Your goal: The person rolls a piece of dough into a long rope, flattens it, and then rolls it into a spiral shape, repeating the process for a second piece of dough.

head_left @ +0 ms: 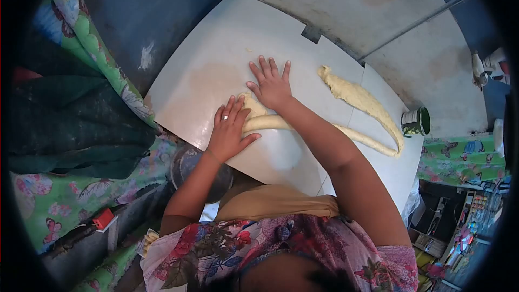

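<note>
Domestic food-preparation area: large white work board (216,70) bearing long pale dough rope (361,100); green tin cup (416,121) at three o'clock; butterfly-print fabric (48,200) at eight o'clock.

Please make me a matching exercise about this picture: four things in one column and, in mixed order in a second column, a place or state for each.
Column 1
1. left hand
2. dough rope
3. green cup
4. red box

Column 2
A. stands at the right edge of the white board
B. lies far down on the left, off the board
C. wears a ring and presses flat on dough
D. bent back into a long loop on the board

Pairs: 1-C, 2-D, 3-A, 4-B
</note>
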Available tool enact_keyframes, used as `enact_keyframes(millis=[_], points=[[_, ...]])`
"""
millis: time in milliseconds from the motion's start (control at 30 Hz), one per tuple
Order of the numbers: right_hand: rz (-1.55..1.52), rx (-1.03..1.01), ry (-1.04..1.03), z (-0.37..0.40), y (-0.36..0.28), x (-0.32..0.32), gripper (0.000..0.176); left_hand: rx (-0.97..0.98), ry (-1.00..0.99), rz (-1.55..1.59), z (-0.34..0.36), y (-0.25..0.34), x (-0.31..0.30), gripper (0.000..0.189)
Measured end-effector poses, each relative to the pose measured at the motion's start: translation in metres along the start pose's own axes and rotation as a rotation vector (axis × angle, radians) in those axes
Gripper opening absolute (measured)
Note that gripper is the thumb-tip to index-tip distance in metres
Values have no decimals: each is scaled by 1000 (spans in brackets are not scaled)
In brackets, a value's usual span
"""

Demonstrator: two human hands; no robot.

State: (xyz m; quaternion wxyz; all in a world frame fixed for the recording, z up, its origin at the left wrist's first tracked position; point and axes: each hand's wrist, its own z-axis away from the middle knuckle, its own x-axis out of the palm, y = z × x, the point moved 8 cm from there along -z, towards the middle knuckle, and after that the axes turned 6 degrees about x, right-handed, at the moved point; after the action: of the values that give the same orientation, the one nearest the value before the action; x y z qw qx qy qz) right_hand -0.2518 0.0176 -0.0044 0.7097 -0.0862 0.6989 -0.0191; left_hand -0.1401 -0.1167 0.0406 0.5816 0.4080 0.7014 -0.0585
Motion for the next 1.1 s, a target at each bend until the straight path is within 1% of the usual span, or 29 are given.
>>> enact_keyframes(millis=[33, 133, 233, 267, 367, 467, 567, 600, 633, 667, 733, 800, 867, 900, 933, 1033, 1067, 1100], points=[[-28, 44, -22, -6, 0, 0, 68, 7, -4, -1, -7, -1, 1, 66], [-83, 2, 85, -10, -27, -6, 66, -59, -48, -82, -12, -14, 16, 73], [85, 31, 86, -17, -24, -10, 64, -74, -57, -136, -10, -10, 13, 73], [162, -54, 147, -25, -22, -9, 63, -64, -27, -138, -11, -9, 8, 74], [269, 71, 26, -37, -28, -20, 62, -57, -12, -169, -6, -10, 13, 73], [-30, -128, 172, -21, -40, -15, 62, -74, -17, -148, -7, -9, 11, 73], [-105, 17, 140, -42, -17, -9, 64, -64, -9, -110, -3, -3, 3, 72], [-208, 77, 222, -42, -10, -13, 59, -54, 17, -93, 3, 2, -3, 71], [-407, -10, 235, -33, -9, -32, 57, -50, 56, -71, 2, 2, -9, 70], [-599, -92, 214, -1, -3, -50, 55, -41, 101, -85, 7, 4, -14, 60], [-641, -235, -74, 57, -3, -58, 46, 34, 60, -77, 18, 8, -7, 53], [-412, -302, -414, 117, -4, -24, 53, 130, 14, -100, 28, 16, 3, 44], [-244, -396, -118, 151, -4, -23, 57, 108, -32, -105, 24, 17, 7, 45], [-155, -437, 32, 159, -8, -34, 58, 102, -54, -109, 21, 18, 8, 46], [-150, -382, -11, 154, -3, -31, 63, 71, -81, -127, 15, 17, 8, 48], [-200, -223, 3, 123, 5, -39, 62, 32, -84, -233, -6, 4, 3, 53], [-196, -214, 136, 113, 7, -42, 58, 16, -43, -249, -13, -7, 4, 53], [-202, -185, 129, 110, 8, -41, 55, 16, -37, -200, -15, -14, 7, 50]])
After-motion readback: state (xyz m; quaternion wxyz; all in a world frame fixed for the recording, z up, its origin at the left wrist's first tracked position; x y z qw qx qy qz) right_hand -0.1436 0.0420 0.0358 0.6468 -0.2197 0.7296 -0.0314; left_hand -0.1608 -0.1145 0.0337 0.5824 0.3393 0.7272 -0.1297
